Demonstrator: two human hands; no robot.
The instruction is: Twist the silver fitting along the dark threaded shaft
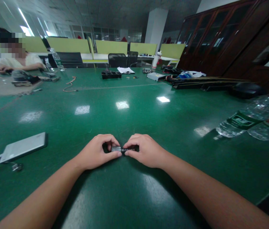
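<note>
Both hands meet over the green table (pixel 115 121), near the middle of the view. My left hand (pixel 98 151) pinches a silver metal cylinder (pixel 116 149) between thumb and fingers. Touching the cylinder's right end is a thin dark threaded piece (pixel 124 150), which my right hand (pixel 146 150) grips from the right. The two pieces lie in one line, level with the tabletop. Fingers cover part of each, so I cannot tell whether they are joined.
A silver flat device (pixel 23 148) with a cable lies at left. Water bottles (pixel 241 122) stand at right. Farther back are a black tray (pixel 111 74), papers (pixel 125 70), long dark strips (pixel 196 83) and a cord (pixel 70 85). A person (pixel 17 62) sits at the far left.
</note>
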